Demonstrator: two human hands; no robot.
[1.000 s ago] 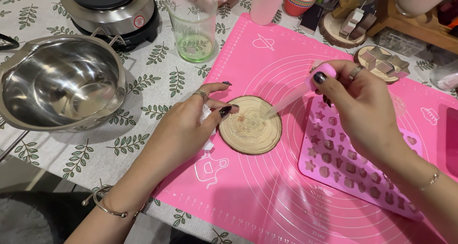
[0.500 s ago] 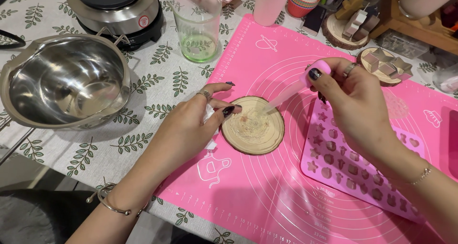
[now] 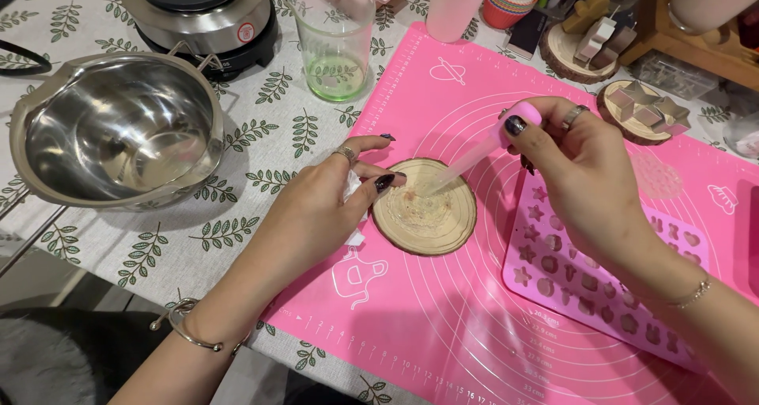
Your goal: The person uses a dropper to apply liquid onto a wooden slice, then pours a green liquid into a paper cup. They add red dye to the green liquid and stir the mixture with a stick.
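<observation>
Right hand (image 3: 585,176) holds a clear dropper w/ pink bulb (image 3: 482,153): thumb and fingers closed round the bulb, tube slanting down-left so the tip sits over the round wood slice (image 3: 424,217), approx at its centre. Can't tell if the tip touches the wood. The slice lies flat on the pink silicone mat (image 3: 443,326), near the mat's left edge.

Left hand (image 3: 316,211) rests at the slice's left rim, fingers loosely curled. One dark-nailed fingertip reaches onto the edge of the wood. A bit of white tissue (image 3: 353,190) shows under that hand, partly hidden; how firmly it's gripped can't be told. Ring on left hand, bangle on the left wrist; ring and thin bracelet on the right.

Just right of the slice, under the right hand, a pink silicone mould (image 3: 585,282) w/ small star and heart cavities lies on the mat. Off the mat to the left, on the leaf-print tabletop (image 3: 261,128): a steel double-boiler bowl (image 3: 118,132), w/ a small hot plate (image 3: 202,9) behind it. A glass beaker (image 3: 332,37) w/ green residue at the bottom stands just beside the mat's top-left corner. A pink paper cup (image 3: 458,5) stands at the mat's top edge. Top right, two more wood slices (image 3: 632,112) carry small metal cutters.
</observation>
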